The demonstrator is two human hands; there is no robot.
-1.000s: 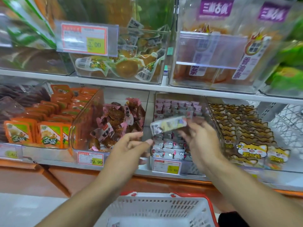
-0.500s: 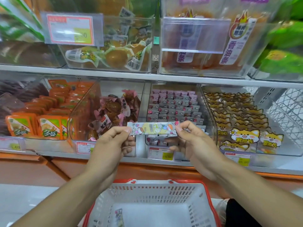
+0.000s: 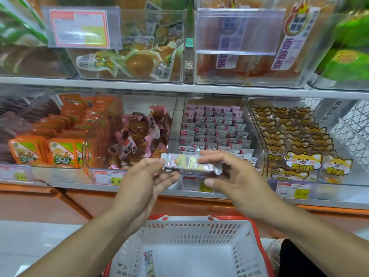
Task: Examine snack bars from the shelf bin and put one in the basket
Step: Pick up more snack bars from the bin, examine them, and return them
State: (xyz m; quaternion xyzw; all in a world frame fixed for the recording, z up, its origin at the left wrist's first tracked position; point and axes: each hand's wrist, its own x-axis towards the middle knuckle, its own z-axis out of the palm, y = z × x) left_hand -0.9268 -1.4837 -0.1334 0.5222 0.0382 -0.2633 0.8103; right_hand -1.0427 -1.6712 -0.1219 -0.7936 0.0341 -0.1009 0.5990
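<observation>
Hands pinch 1 snack bar (image 3: 190,164) level in front of the bin (image 3: 214,134): left hand (image 3: 148,176) at its left end, right hand (image 3: 231,176) over its right end. Below sits the basket (image 3: 191,228), another bar (image 3: 149,262) inside.

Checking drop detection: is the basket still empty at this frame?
No, one wrapped snack bar already lies on the floor of the basket, while both hands hold another bar above it.

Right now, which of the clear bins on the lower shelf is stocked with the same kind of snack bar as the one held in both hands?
The bin of small pink-and-grey packets, directly behind the held snack bar. Its neighbours hold brown pink-wrapped snacks and yellow fox packets.
</observation>
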